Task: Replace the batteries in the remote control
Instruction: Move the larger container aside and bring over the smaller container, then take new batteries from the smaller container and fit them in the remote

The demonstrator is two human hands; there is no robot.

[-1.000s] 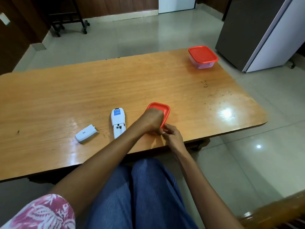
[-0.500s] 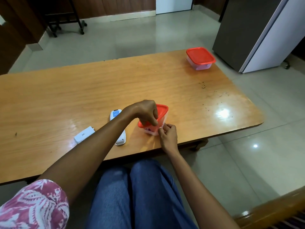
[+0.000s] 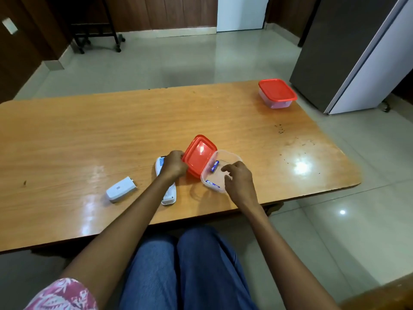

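Left hand point(image 3: 173, 167) grips red lid point(image 3: 199, 155), tilted up off clear container point(image 3: 232, 156). Right hand point(image 3: 238, 179) half-open, empty, over container rim; nearer the 2 batteries point(image 3: 214, 166) inside. Remote control point(image 3: 166, 186) lies under left forearm, long axis toward person.

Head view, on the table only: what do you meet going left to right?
Battery cover → remote → left hand → red lid → open tub with batteries → right hand → closed tub.
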